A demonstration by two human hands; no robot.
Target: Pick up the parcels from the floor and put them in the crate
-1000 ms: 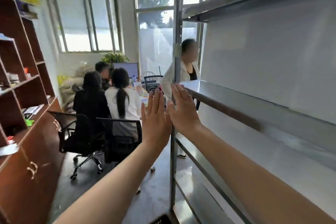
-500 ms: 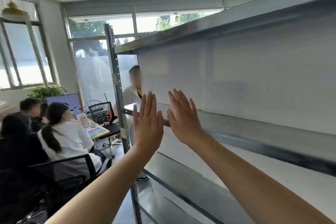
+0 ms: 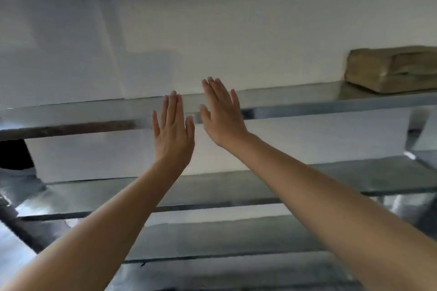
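My left hand (image 3: 173,130) and my right hand (image 3: 222,113) are raised side by side in front of me, backs toward the camera, fingers straight and slightly apart, holding nothing. They hover in front of the edge of a metal shelf (image 3: 307,101). A brown paper-wrapped parcel (image 3: 392,69) lies on that shelf at the far right, well away from both hands. No crate and no floor are in view.
A metal rack with several shelves fills the view; a lower shelf (image 3: 378,179) runs beneath my arms. A white wall (image 3: 212,30) stands behind the rack. A dark shape (image 3: 14,153) shows at the left edge.
The view has swung right, from the room with seated people to face the rack squarely. My hands stay raised and open. The brown parcel has come into view at right.
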